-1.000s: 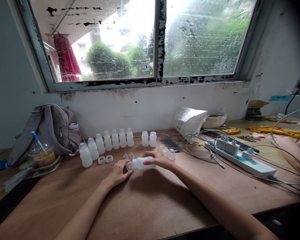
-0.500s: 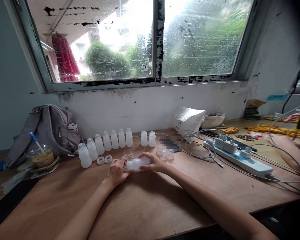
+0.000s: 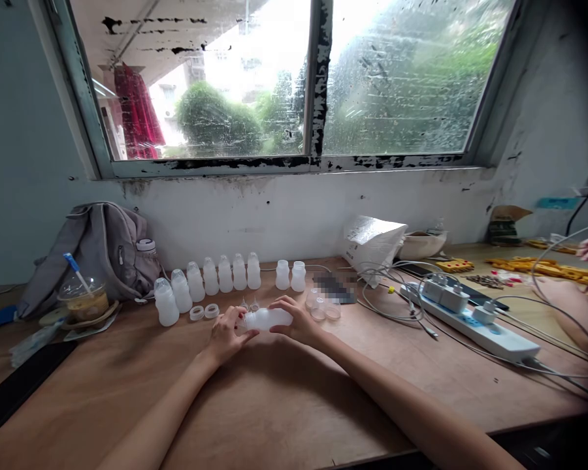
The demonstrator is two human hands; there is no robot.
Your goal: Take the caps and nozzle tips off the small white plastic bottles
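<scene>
A frosted white baby bottle (image 3: 270, 318) lies on its side between my two hands, just above the table. At its neck end, my left hand (image 3: 229, 334) is closed around what looks like a clear cap, partly hidden by the fingers. My right hand (image 3: 298, 321) grips the base end, with fingers over the top and thumb underneath. Just behind the bottle sit small clear teats (image 3: 253, 305). White collar rings (image 3: 211, 311) lie left of them, and several clear caps (image 3: 318, 309) rest to the right of my right hand.
Several capped bottles (image 3: 196, 282) stand in a row behind, with two uncapped bottles (image 3: 298, 277) to their right. A power strip (image 3: 490, 333) with tangled cables lies at right. The drink cup (image 3: 84, 298) and grey backpack (image 3: 98, 241) are at left. Another person's arm (image 3: 563, 303) shows far right.
My left fingers have shifted at the cap end, and the left thumb now stretches along the bottle's lower side. My right hand keeps its hold. The view has turned slightly.
</scene>
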